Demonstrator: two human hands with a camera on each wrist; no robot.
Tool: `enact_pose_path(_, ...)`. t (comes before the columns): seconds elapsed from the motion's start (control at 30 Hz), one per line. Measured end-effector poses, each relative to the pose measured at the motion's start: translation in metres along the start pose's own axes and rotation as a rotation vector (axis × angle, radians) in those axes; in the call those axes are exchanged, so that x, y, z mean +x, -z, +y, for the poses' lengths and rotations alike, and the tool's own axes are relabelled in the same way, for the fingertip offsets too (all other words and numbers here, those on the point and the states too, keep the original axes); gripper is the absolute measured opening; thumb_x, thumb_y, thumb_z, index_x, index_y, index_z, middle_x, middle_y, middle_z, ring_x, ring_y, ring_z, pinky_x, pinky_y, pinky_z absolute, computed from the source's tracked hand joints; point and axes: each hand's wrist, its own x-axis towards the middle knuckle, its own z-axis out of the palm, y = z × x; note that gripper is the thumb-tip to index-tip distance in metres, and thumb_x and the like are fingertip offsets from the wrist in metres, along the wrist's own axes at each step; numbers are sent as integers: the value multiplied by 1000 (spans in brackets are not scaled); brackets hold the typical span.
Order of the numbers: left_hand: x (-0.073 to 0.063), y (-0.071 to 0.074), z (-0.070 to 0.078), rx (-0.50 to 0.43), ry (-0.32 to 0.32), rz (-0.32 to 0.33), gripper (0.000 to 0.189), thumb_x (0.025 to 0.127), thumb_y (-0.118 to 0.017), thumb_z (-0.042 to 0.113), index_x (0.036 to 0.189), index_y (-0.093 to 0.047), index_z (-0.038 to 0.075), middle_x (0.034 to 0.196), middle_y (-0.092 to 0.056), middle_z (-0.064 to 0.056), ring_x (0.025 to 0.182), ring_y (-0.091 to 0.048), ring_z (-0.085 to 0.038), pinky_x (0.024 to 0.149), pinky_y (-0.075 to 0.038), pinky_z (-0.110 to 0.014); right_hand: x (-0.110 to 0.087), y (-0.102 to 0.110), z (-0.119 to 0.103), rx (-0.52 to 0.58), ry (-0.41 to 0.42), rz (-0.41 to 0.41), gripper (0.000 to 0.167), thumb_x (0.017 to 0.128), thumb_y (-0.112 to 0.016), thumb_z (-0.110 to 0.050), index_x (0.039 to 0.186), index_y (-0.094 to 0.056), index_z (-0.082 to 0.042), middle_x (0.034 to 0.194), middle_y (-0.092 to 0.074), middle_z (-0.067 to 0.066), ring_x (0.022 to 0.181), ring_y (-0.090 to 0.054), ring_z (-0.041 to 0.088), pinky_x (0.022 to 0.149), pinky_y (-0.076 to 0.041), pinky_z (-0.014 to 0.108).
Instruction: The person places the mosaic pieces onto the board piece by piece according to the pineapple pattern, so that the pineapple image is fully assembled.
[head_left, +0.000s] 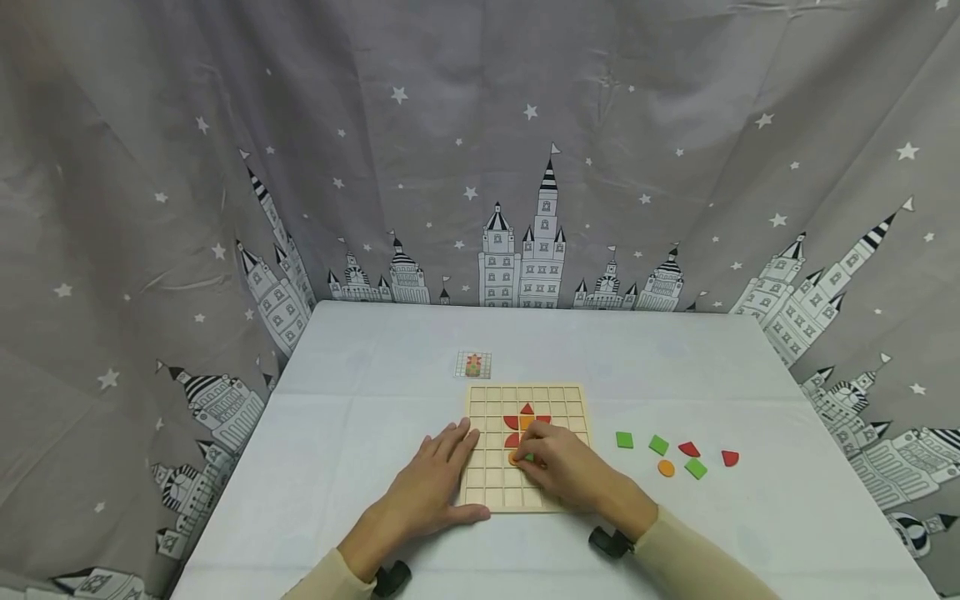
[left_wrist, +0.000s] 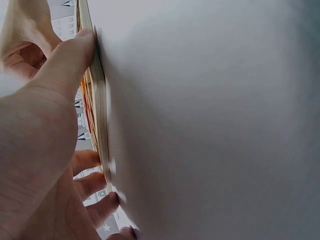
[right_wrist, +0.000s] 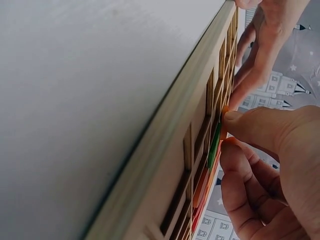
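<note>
A wooden grid board lies on the white table. Its left edge is under my left hand, whose spread fingers rest along it, with the thumb at the near left corner. Over the board's middle, my right hand pinches an orange round piece between thumb and fingertips. A green square shows beside those fingertips, partly hidden. Farther up the grid are an orange square, a red triangle and several red quarter-round pieces. My right hand covers part of this arrangement.
Right of the board lie loose pieces: several green squares, an orange disc and two red pieces. A small pattern card lies beyond the board. A grey castle-print curtain hangs behind the table.
</note>
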Motion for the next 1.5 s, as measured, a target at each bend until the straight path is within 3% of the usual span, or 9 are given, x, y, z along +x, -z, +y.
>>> enact_pose_path(0.87, -1, 0, 2, -2, -4, 11, 119, 96, -88, 72, 179, -41, 0, 190, -36, -24, 176, -38, -47, 137, -42, -71, 2, -4, -1, -2, -16, 38, 6, 104, -89, -10, 110, -92, -11, 109, -75, -2, 92, -68, 6, 83, -64, 22)
enact_pose_path(1.2, 0, 0, 2, 4, -3, 16, 119, 95, -88, 72, 178, -42, 0, 189, -37, -24, 176, -39, -47, 137, -42, -71, -13, 6, 6, -16, -114, 66, 9, 106, -87, -12, 113, -91, -13, 117, -77, -2, 98, -69, 8, 88, -67, 29)
enact_pose_path(1.5, 0, -2, 3, 3, 12, 14, 120, 94, -90, 71, 178, -42, 1, 189, -37, -23, 176, -39, -46, 138, -41, -70, -40, 20, 26, -19, -115, 183, 12, 99, -91, -3, 110, -91, -8, 107, -77, 2, 86, -70, 9, 76, -63, 22)
